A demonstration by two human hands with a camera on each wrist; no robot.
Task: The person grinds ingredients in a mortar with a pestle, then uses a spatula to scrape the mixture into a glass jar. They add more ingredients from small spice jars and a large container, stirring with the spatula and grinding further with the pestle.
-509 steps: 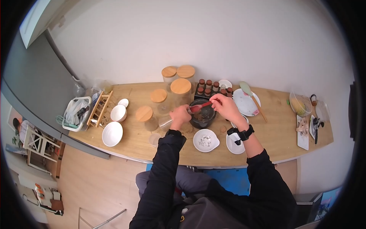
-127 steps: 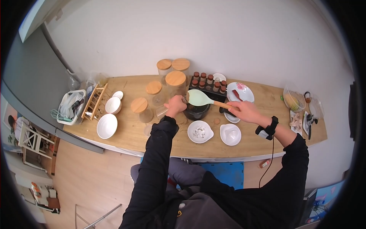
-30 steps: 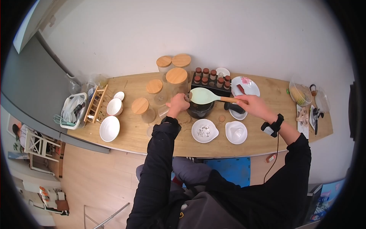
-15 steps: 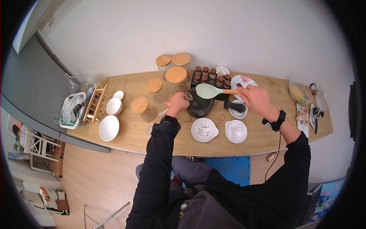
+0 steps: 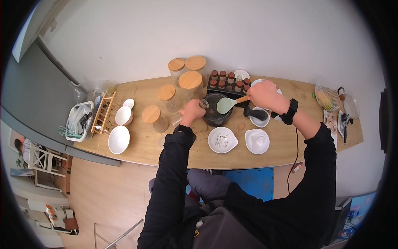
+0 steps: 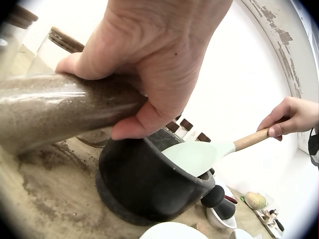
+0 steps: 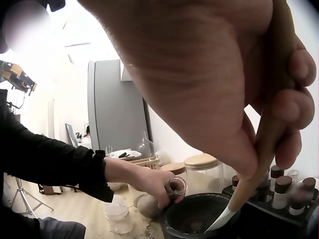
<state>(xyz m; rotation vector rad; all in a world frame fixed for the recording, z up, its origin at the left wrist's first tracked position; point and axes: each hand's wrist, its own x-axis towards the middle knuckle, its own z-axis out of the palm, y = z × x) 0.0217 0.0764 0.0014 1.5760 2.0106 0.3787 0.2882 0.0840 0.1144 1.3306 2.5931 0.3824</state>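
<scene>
The left hand (image 5: 192, 111) grips a glass jar (image 6: 60, 107) near its mouth; the jar lies tilted, with brown powder inside, its mouth at the rim of the black mortar (image 5: 216, 117). In the right hand (image 5: 265, 96) is the wooden handle of a pale green spoon (image 5: 225, 105), whose head dips into the mortar. The right wrist view shows the fingers (image 7: 291, 107) curled round that handle. A black pestle (image 5: 256, 113) rests in a small white bowl right of the mortar.
Wooden-lidded jars (image 5: 190, 80) stand behind the left hand, and a rack of spice bottles (image 5: 222, 76) behind the mortar. Two white spouted bowls (image 5: 257, 141) sit at the front edge. White bowls (image 5: 119, 140) and a wooden rack (image 5: 103, 113) are at left; a wire basket (image 5: 327, 99) is at right.
Earlier the right hand held a red spoon, which then lay on the plate. The green spoon has since moved from the jar's mouth down into the mortar; the left hand stays about where it was.
</scene>
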